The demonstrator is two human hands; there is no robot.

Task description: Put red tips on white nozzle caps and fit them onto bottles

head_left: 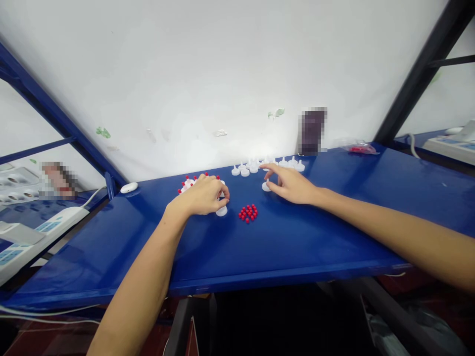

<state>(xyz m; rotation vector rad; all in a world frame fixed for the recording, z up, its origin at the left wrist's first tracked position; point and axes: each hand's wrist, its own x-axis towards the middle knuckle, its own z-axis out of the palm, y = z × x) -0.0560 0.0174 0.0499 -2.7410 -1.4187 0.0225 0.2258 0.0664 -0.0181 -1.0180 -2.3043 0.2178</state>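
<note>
My left hand (pixel 206 195) is closed, its thumb and fingers pinched at the top of a white nozzle cap (pixel 221 211) that stands on the blue table. Whether a red tip sits on that cap is hidden by the fingers. Beside and behind this hand are several white nozzle caps with red tips (pixel 188 182), partly covered by it. My right hand (pixel 293 185) has thumb and index finger apart, around a single white nozzle cap (pixel 265 187); contact is hard to tell. Between the hands lies a cluster of small red tips (pixel 248 212).
Several plain white nozzle caps (pixel 245 172) stand along the wall. A clear bag with red pieces (pixel 359 148) lies at the back right, near a blurred dark rectangle (pixel 312 131). A white oval object (pixel 129 188) and a power strip (pixel 48 232) are at left.
</note>
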